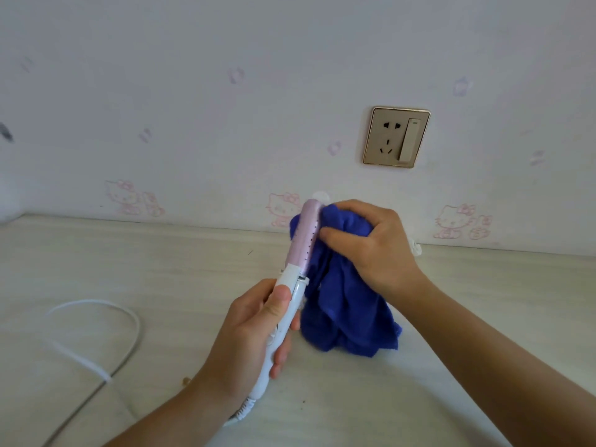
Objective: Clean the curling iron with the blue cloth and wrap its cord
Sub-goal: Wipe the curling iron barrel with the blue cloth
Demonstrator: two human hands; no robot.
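Held off the bench (161, 285) at centre frame: curling iron (292, 285), long axis running from about 7 o'clock at the cord end to 1 o'clock at the pink barrel tip. Left hand (254, 333) wrapped around the white handle, fingers (280, 298) closed on it, thumb lying along the top. Right hand (371, 246) at 3 o'clock of the barrel, fingers (338, 237) clamped on a bunch of blue cloth (348, 311), pressing it against the barrel's right flank near the tip; rest of the cloth hanging down to the bench. Judging from this, wiping under way, stroke likely to run along that 7-to-1 axis. Cord (96, 321) looping loose at 9 o'clock, not yet wrapped. Wall socket (396, 137) at 1 o'clock, nothing plugged in.
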